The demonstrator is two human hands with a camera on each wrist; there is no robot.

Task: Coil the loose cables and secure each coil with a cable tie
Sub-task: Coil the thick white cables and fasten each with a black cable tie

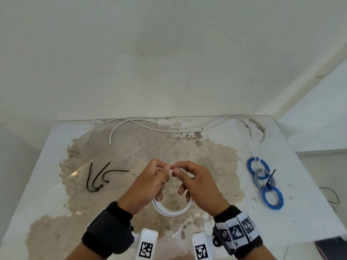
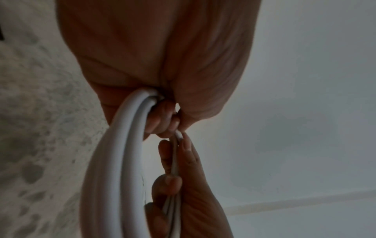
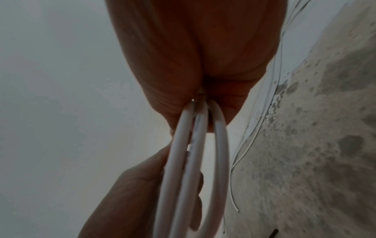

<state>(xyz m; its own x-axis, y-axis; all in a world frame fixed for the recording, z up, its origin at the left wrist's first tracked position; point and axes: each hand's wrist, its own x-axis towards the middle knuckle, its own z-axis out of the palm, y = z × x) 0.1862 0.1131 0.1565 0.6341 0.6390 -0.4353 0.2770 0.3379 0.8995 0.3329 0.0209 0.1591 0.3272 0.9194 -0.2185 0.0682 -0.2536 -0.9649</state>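
Note:
A white cable coil [image 1: 171, 211] hangs upright over the middle of the table, held by both hands. My left hand [image 1: 165, 168] pinches its top from the left, and my right hand [image 1: 178, 169] pinches it from the right, fingertips almost touching. Between them shows a small white piece [image 1: 170, 171]; I cannot tell whether it is the cable's end or a tie. The left wrist view shows the coil [image 2: 114, 161] running out of the left fingers. In the right wrist view three white strands [image 3: 191, 161] leave the right fingers. Three black cable ties [image 1: 97, 177] lie to the left.
Two long loose white cables [image 1: 150, 126] lie along the table's back edge by the wall. At the right lie two blue coils [image 1: 272, 197] and a grey coil [image 1: 262, 178], with a black tie among them. The worn table top [image 1: 131, 151] has its edges left and right.

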